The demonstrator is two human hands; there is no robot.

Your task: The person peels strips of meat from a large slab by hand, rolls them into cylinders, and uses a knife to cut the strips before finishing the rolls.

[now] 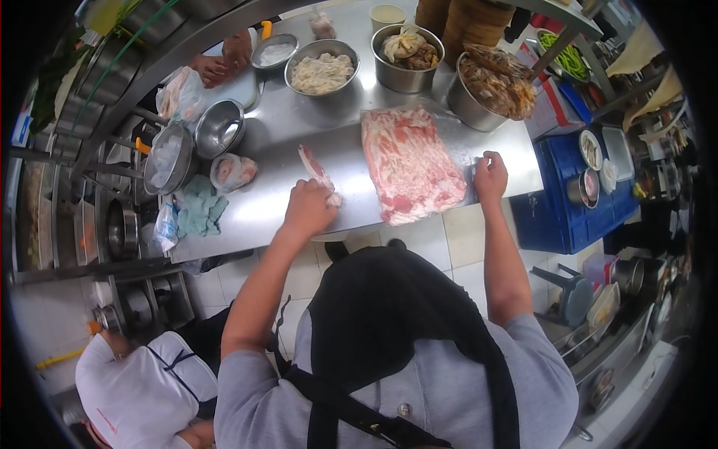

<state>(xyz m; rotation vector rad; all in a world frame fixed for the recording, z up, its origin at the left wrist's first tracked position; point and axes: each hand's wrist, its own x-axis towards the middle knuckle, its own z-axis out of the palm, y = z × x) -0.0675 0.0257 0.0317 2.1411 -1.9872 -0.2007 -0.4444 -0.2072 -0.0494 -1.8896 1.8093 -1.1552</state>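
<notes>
Strip (315,166) separate, left of slab (411,165); slab in one piece. Left hand (309,209): fingers closed on strip. Right hand (491,178), right of slab: fingers curled, contents indeterminable.

pale pink meat slab (413,166) | raw, flat on steel table (280,142) | narrow red-white strip (315,168) | left of slab, partly hidden

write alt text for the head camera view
A person's left hand holds a strip of raw meat on a steel table; the right hand is beside a large raw slab. Food-filled bowls and pots stand toward the far side.
</notes>
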